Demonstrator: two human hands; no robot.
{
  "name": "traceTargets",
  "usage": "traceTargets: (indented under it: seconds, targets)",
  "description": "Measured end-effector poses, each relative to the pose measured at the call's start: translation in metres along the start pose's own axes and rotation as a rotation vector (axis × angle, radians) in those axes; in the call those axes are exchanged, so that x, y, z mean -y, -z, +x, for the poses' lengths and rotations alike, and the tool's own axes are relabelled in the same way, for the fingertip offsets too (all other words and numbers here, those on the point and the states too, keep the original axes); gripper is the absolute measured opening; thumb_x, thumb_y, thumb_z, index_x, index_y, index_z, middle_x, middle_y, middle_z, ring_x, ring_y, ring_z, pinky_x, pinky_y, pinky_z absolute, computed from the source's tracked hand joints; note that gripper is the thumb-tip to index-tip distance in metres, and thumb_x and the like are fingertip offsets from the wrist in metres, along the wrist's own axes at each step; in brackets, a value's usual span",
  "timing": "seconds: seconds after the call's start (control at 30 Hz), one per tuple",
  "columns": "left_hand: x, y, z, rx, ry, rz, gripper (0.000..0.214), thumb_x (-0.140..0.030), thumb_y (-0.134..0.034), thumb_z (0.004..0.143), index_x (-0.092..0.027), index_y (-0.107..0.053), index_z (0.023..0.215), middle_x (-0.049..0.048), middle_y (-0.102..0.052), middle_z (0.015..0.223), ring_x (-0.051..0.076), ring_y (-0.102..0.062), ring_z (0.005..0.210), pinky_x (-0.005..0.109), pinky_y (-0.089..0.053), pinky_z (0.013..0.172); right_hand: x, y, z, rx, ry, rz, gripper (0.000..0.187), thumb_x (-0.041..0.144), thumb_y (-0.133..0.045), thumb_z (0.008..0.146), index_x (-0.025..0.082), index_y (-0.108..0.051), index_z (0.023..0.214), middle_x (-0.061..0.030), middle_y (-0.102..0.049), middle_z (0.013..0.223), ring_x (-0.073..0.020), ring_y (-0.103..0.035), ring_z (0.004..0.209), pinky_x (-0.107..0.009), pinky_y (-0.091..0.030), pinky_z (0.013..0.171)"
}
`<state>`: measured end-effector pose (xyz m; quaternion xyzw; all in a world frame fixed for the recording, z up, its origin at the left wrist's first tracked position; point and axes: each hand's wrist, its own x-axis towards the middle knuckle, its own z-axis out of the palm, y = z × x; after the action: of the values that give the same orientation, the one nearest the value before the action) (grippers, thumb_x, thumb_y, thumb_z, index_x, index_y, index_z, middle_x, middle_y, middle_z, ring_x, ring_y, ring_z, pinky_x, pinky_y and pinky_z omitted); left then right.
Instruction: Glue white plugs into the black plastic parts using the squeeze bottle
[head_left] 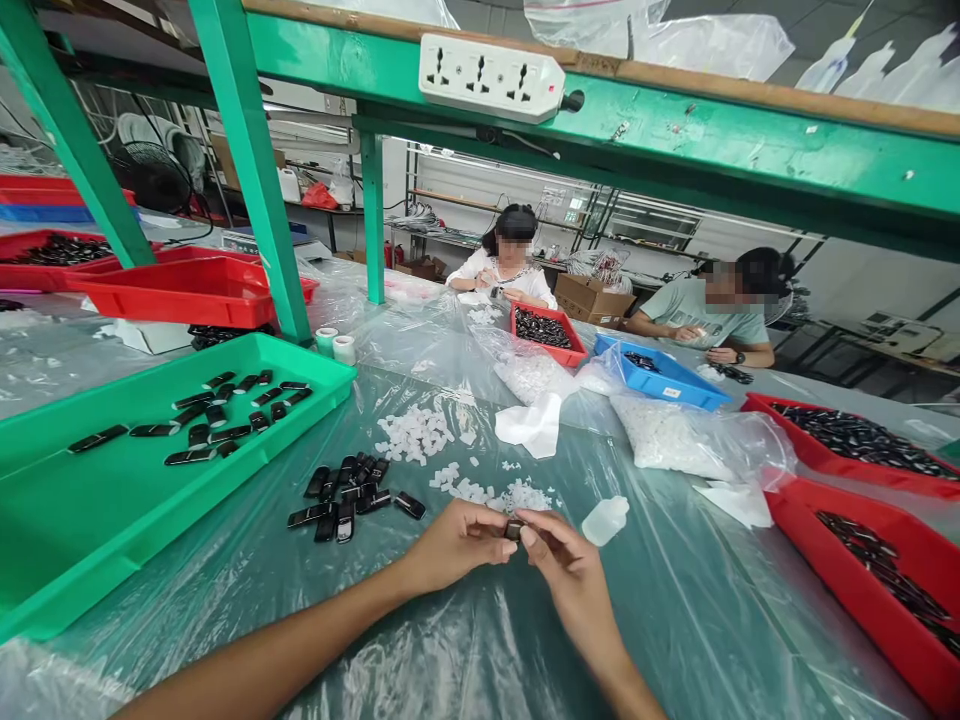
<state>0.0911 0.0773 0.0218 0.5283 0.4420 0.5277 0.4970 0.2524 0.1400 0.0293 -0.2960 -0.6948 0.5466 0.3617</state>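
Between the fingertips of my left hand (457, 545) and my right hand (566, 560) is a small dark casing piece (514, 530), pinched from both sides above the table. The fingers hide much of it. Left of my hands lies a pile of black glossy casings (345, 495). Just beyond my fingertips are small white plastic pieces (525, 495), with a larger heap of white pieces (414, 434) farther back. A translucent squeeze bottle (604, 521) lies on its side close to my right hand.
A green tray (67, 520) with several black casings stands left. Red trays (840, 590) of dark parts line the right. A bag of white pieces (667, 440) and a blue tray (675, 388) sit farther back. Two people work across the table. A green beam (675, 110) crosses overhead.
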Motion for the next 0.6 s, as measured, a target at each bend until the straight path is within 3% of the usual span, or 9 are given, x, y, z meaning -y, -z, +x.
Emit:
traceTargets:
  seconds: [0.07,0.2,0.3,0.37,0.47,0.6]
  targets:
    - [0.004,0.001,-0.002,-0.061,-0.026,0.071,0.027,-0.032,-0.066,0.078,-0.012,-0.070,0.096,0.0094,-0.069,0.090,0.020,-0.062,0.078,0.026,-0.049,0.069,0.004,0.006,0.000,-0.128,0.026,-0.109,0.024,0.034,-0.057,0.082,0.024,-0.065,0.102,-0.0044,-0.061,0.092,-0.0181,-0.055,0.080,-0.026,-0.043,0.067]
    - [0.003,0.002,-0.007,-0.100,-0.033,0.140,0.028,-0.027,-0.064,0.079,-0.016,-0.069,0.103,0.0100,-0.068,0.100,0.023,-0.063,0.087,0.028,-0.051,0.075,0.011,0.032,0.004,-0.507,0.104,-0.390,0.030,0.031,-0.049,0.085,0.023,-0.058,0.112,-0.0074,-0.056,0.101,-0.0198,-0.052,0.085,-0.024,-0.039,0.055]
    - [-0.003,0.001,-0.009,-0.122,-0.071,0.242,0.025,-0.022,-0.060,0.080,-0.020,-0.069,0.103,0.0071,-0.068,0.099,0.021,-0.062,0.087,0.027,-0.050,0.076,0.005,0.064,0.013,-0.604,0.143,-0.605,0.042,0.023,-0.047,0.080,0.024,-0.051,0.121,-0.0082,-0.053,0.112,-0.0234,-0.051,0.094,-0.026,-0.039,0.055]
    - [-0.005,0.000,-0.010,-0.133,-0.090,0.300,0.025,-0.017,-0.058,0.080,-0.023,-0.070,0.101,0.0054,-0.068,0.100,0.020,-0.061,0.088,0.025,-0.050,0.075,-0.005,0.088,0.020,-0.606,0.093,-0.691,0.052,0.019,-0.047,0.074,0.024,-0.048,0.125,-0.0088,-0.053,0.117,-0.0257,-0.050,0.099,-0.032,-0.040,0.066]
    - [-0.006,-0.002,-0.011,-0.149,-0.088,0.336,0.024,-0.015,-0.057,0.078,-0.023,-0.071,0.097,0.0047,-0.068,0.101,0.020,-0.061,0.091,0.025,-0.049,0.075,-0.023,0.120,0.027,-0.432,-0.103,-0.656,0.056,0.018,-0.049,0.067,0.021,-0.052,0.123,-0.0114,-0.053,0.122,-0.0294,-0.050,0.104,-0.039,-0.037,0.078]
    - [-0.002,-0.003,-0.011,-0.170,-0.052,0.369,0.020,-0.020,-0.061,0.077,-0.020,-0.071,0.095,0.0052,-0.069,0.097,0.019,-0.062,0.081,0.024,-0.049,0.071,-0.039,0.131,0.029,-0.219,-0.205,-0.532,0.047,0.017,-0.057,0.060,0.020,-0.065,0.106,-0.0079,-0.066,0.104,-0.0285,-0.058,0.094,-0.038,-0.041,0.075]
